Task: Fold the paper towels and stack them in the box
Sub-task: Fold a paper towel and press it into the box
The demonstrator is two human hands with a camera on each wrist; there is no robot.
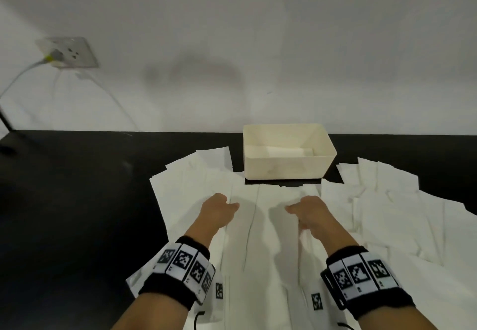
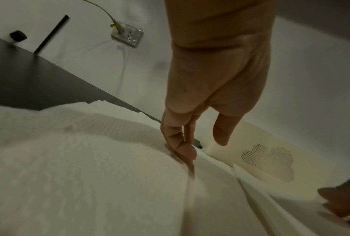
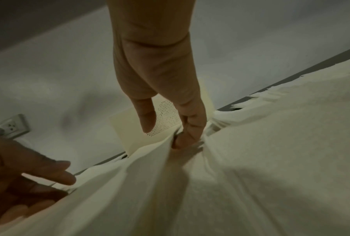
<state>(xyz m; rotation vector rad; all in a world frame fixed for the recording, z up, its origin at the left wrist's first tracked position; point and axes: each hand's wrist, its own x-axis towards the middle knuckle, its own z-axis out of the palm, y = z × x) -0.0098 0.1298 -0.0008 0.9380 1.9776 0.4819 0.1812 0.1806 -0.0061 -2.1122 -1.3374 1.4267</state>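
Note:
Several white paper towels lie spread over the black table (image 1: 77, 200). Both hands rest on the middle towel (image 1: 265, 226), just in front of the cream box (image 1: 284, 167). My left hand (image 1: 222, 207) presses its fingertips (image 2: 185, 153) down onto the towel, thumb held apart. My right hand (image 1: 304, 209) pushes bent fingertips (image 3: 183, 140) into a valley beside a raised fold of the same towel, thumb free. The box (image 2: 270, 159) has a dotted cloud pattern on its wall and holds a folded towel (image 1: 289, 151).
More loose towels lie to the left (image 1: 196, 174) and right (image 1: 387, 213) of the box. A white wall rises right behind the table. A wall socket (image 1: 72, 52) with a plugged cable hangs at left, near a thin black pole (image 1: 5, 120).

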